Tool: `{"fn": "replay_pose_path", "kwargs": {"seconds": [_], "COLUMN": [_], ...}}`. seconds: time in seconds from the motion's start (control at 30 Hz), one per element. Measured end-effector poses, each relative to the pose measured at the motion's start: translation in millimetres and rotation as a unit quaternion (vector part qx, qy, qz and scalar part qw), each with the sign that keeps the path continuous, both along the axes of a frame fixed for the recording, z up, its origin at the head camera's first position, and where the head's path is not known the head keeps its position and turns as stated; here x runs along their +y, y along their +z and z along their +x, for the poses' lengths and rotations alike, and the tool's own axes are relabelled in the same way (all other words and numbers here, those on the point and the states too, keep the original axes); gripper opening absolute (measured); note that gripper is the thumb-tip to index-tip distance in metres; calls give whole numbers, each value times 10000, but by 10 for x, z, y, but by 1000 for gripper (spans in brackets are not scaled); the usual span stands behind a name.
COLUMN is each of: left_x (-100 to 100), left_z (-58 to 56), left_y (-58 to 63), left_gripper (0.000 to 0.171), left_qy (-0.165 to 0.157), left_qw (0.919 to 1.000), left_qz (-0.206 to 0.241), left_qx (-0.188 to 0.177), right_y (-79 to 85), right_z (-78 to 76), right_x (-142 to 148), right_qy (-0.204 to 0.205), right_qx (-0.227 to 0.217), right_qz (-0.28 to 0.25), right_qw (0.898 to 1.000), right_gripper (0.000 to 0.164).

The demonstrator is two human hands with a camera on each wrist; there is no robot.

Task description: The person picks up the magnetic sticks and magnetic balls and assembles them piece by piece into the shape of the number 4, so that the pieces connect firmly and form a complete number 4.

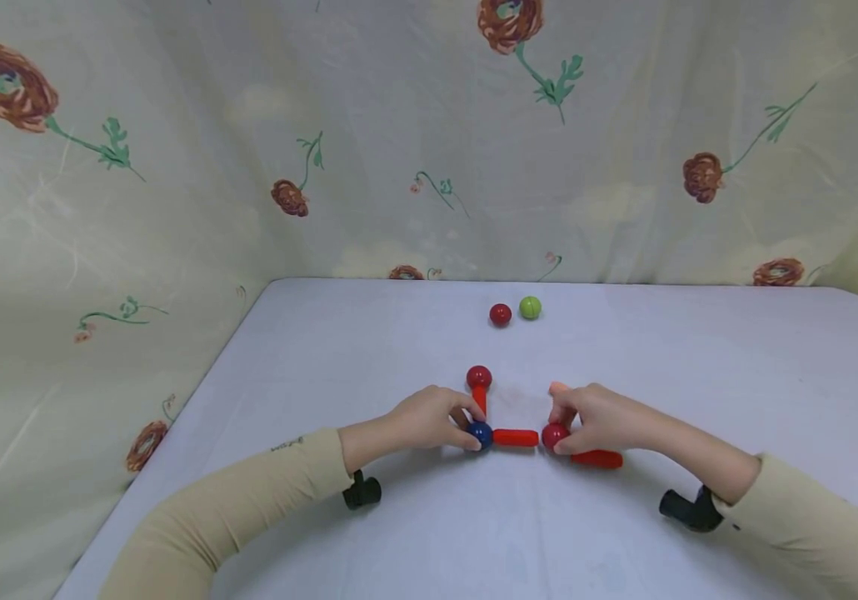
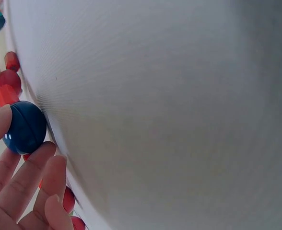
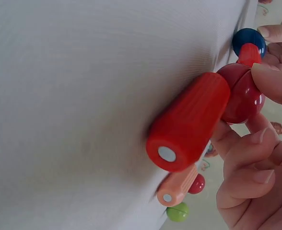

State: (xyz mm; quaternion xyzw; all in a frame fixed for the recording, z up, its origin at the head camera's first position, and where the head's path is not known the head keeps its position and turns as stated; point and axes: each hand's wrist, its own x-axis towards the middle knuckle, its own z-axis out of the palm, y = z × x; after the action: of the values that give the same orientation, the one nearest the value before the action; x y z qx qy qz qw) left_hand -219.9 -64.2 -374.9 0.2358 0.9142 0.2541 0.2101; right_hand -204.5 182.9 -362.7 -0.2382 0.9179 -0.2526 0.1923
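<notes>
My left hand point(image 1: 429, 418) pinches a blue ball point(image 1: 481, 435) between thumb and fingers. From this ball a red rod point(image 1: 516, 438) runs right, its far end right at a red ball point(image 1: 556, 436) that my right hand point(image 1: 603, 419) pinches. Another red rod point(image 3: 186, 124) lies against that red ball and points away to the right, a silvery disc showing on its end. Behind the blue ball, a red rod point(image 1: 480, 402) partly covered by my left fingers leads to a second red ball point(image 1: 478, 377).
An orange rod point(image 3: 177, 186) lies just beyond my right hand, mostly hidden by it in the head view. Farther back on the white table point(image 1: 369, 333) sit a loose red ball point(image 1: 500, 315) and a green ball point(image 1: 530, 307). A flowered cloth point(image 1: 369, 100) hangs behind the table.
</notes>
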Motion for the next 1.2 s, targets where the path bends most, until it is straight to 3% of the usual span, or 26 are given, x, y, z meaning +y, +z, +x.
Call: {"fn": "replay_pose_path", "kwargs": {"seconds": [1.2], "left_x": [11], "left_z": [5], "left_y": [-11], "left_gripper": [35], "left_qy": [-111], "left_qw": [9999], "left_qz": [-49], "left_qx": [51], "right_y": [-42], "right_z": [-9], "right_x": [-16], "right_qy": [71], "right_qx": [-86], "right_qz": [-25], "right_qw": [9999], "right_gripper": [23]}}
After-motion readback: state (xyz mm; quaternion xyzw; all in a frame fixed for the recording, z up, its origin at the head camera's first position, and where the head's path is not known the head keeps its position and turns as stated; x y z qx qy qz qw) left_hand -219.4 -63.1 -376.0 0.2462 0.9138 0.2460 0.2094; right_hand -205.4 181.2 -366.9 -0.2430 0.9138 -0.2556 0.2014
